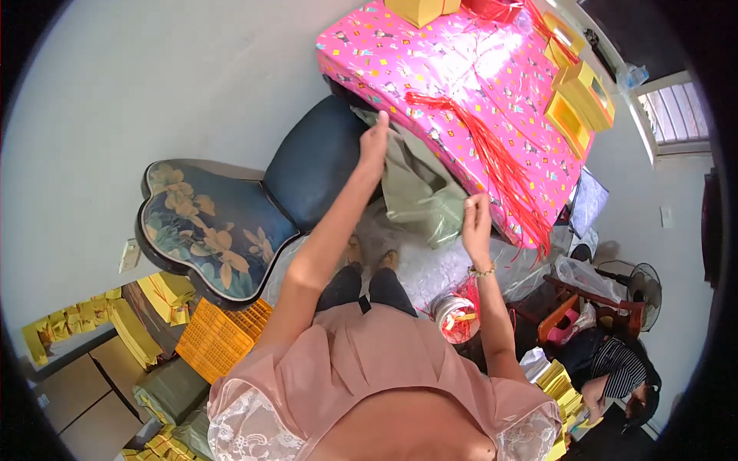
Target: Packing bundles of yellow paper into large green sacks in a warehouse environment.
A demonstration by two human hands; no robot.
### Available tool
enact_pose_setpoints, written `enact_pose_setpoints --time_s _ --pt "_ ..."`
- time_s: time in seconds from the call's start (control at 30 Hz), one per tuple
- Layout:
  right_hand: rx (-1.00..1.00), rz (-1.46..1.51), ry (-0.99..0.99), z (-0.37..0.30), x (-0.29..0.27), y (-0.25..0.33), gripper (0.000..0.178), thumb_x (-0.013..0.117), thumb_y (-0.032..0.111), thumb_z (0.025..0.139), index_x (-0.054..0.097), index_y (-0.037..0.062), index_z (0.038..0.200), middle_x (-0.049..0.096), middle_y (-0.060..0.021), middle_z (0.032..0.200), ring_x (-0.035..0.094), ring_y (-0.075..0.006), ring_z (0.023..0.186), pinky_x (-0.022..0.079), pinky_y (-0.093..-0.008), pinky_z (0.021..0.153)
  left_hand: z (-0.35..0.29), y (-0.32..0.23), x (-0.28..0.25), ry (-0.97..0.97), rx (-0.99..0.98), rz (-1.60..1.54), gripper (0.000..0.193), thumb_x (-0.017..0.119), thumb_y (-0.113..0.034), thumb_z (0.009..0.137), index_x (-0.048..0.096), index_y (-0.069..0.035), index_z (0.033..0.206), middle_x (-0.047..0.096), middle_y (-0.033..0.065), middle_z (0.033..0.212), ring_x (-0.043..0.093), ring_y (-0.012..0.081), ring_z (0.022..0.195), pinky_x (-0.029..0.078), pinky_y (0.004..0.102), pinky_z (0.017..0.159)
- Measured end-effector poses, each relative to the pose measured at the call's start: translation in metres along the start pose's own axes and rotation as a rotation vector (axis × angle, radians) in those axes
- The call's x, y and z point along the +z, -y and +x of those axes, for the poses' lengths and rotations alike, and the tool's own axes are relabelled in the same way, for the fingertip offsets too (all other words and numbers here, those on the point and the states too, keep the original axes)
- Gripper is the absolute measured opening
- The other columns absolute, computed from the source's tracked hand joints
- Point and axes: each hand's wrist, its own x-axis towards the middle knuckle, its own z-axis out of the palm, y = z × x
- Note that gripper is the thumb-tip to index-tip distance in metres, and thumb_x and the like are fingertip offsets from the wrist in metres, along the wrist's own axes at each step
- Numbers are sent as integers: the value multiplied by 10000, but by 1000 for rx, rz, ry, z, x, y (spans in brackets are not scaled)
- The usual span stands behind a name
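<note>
A grey-green plastic bag [423,192] hangs at the near edge of a pink, patterned covered table [369,65]. My left hand [374,142] grips the bag's upper left edge, its thumb pointing up. At the bag's right side, my right hand [477,219] pinches the edge, with a beaded bracelet on that wrist. The bag is spread between both hands and sags in folds. Close to my right hand, a long bundle of red plastic strings [500,161] lies across the tabletop and droops over its corner.
A dark blue floral-backed chair [223,223] stands left of the table. Yellow boxes [580,96] sit on the table's far right. A tub of red strings [455,316] is by my right side. An orange crate [219,338] lies lower left. Another person [615,369] bends at lower right.
</note>
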Motion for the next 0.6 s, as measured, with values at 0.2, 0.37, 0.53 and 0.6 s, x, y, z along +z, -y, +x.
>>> enact_pose_setpoints --time_s 0.2,0.37,0.53,0.6 --pt "164 110 -363 5 -33 -79 188 454 189 957 463 41 842 473 -9 770 434 -110 745 378 -267 669 0 -156 -49 -29 101 -233 493 543 -520 870 579 -29 895 581 55 784 581 188 676 504 366 663" --pt "542 760 -500 25 -39 -63 173 482 230 943 514 66 898 573 -31 824 538 -120 710 456 -270 632 -9 -291 -153 -126 622 -329 431 547 -457 892 527 -29 937 548 72 844 561 208 756 502 391 701" --pt "358 805 -459 45 -33 -99 241 491 272 940 546 63 834 605 -45 787 579 -146 648 489 -314 514 -49 -406 -230 -304 1056 -286 415 451 -375 952 508 34 1000 567 130 914 577 261 799 512 421 718" --pt "289 798 -465 55 -38 -117 268 489 260 936 554 48 785 591 -35 734 560 -135 614 477 -310 495 -67 -438 -251 -302 1175 -276 400 448 -358 953 497 39 974 567 150 929 587 277 805 521 431 711"
